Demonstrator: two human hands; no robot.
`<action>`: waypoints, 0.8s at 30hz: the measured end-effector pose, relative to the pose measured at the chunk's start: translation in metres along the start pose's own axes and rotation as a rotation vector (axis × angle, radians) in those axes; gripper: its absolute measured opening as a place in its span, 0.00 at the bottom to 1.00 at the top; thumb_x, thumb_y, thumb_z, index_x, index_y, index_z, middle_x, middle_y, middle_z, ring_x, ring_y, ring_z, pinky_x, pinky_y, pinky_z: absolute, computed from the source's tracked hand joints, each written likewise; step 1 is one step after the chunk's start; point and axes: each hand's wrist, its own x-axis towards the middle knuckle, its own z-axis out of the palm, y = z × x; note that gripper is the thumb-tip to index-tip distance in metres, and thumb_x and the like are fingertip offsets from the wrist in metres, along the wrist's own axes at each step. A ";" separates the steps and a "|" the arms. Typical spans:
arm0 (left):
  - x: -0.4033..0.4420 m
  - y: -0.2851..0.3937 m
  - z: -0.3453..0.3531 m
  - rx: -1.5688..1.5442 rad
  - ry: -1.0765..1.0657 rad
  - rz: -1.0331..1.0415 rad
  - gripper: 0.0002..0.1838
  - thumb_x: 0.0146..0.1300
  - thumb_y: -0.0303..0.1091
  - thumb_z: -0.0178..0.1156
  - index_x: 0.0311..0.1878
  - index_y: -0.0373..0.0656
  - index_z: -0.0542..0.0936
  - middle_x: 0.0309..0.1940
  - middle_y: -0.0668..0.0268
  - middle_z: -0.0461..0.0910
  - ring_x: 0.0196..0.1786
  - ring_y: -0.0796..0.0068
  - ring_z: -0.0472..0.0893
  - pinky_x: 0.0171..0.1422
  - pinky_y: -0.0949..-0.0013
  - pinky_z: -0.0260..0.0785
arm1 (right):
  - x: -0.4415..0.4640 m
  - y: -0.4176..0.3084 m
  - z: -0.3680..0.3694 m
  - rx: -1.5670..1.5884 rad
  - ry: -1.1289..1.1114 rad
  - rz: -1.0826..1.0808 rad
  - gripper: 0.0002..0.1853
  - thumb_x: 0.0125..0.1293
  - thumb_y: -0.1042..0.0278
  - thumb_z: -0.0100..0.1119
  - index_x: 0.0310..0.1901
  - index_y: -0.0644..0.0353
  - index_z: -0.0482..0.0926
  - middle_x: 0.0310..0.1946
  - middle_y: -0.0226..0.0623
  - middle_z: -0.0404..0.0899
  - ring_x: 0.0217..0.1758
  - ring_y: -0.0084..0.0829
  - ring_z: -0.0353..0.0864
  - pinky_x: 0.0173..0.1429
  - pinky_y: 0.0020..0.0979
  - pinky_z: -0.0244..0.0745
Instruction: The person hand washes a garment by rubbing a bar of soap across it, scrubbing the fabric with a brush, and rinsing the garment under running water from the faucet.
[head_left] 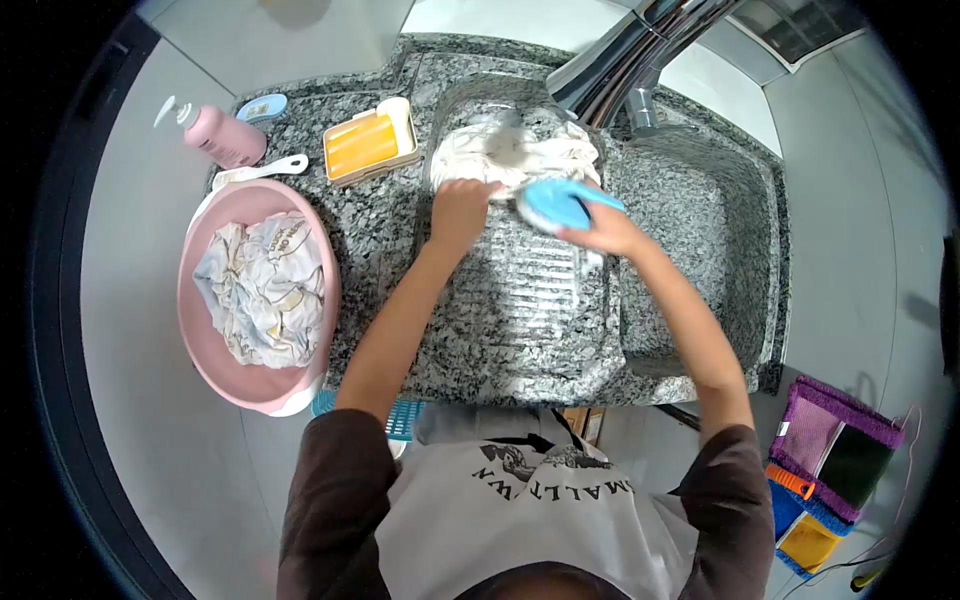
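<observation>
The off-white cloth [470, 158] lies bunched just beyond the left hand [462, 212], at the top of the ribbed washboard [530, 290]. The left hand's fingers bend together at its near edge; whether they pinch a fold or only press cannot be told. The right hand [608, 228] is curled around a blue brush [550, 204], just beside the cloth. The cloth should handle soft and limp, probably heavy with water and slippery if soapy, hardly fragile; a gathered fold near the left hand offers the surest hold, the brush its rounded back.
</observation>
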 end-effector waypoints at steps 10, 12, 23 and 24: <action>-0.126 0.045 -0.079 -0.154 -0.467 0.014 0.15 0.54 0.32 0.57 0.47 0.49 0.76 0.35 0.60 0.76 0.42 0.60 0.74 0.49 0.60 0.65 | -0.136 -0.026 -0.010 -0.147 -0.344 -0.291 0.33 0.39 0.52 0.69 0.50 0.53 0.74 0.53 0.42 0.67 0.53 0.42 0.72 0.57 0.38 0.68; -0.129 0.038 -0.067 -0.151 -0.392 0.005 0.14 0.55 0.32 0.56 0.46 0.48 0.76 0.33 0.60 0.75 0.40 0.59 0.75 0.47 0.60 0.66 | -0.141 -0.042 -0.014 -0.114 -0.285 -0.210 0.34 0.41 0.52 0.68 0.52 0.53 0.72 0.56 0.44 0.66 0.54 0.43 0.71 0.58 0.37 0.67; -0.124 0.041 -0.056 -0.178 -0.283 -0.151 0.08 0.52 0.29 0.55 0.36 0.41 0.76 0.31 0.56 0.75 0.34 0.54 0.76 0.39 0.60 0.68 | -0.095 -0.109 0.092 0.381 0.032 0.249 0.41 0.59 0.44 0.52 0.63 0.70 0.53 0.60 0.62 0.58 0.64 0.51 0.60 0.66 0.38 0.55; -0.123 0.043 -0.056 -0.196 -0.261 -0.185 0.07 0.51 0.29 0.56 0.35 0.41 0.77 0.31 0.57 0.75 0.34 0.54 0.76 0.40 0.60 0.68 | -0.086 -0.104 0.099 0.450 0.107 0.226 0.41 0.59 0.45 0.52 0.63 0.70 0.52 0.60 0.62 0.58 0.64 0.52 0.60 0.66 0.38 0.55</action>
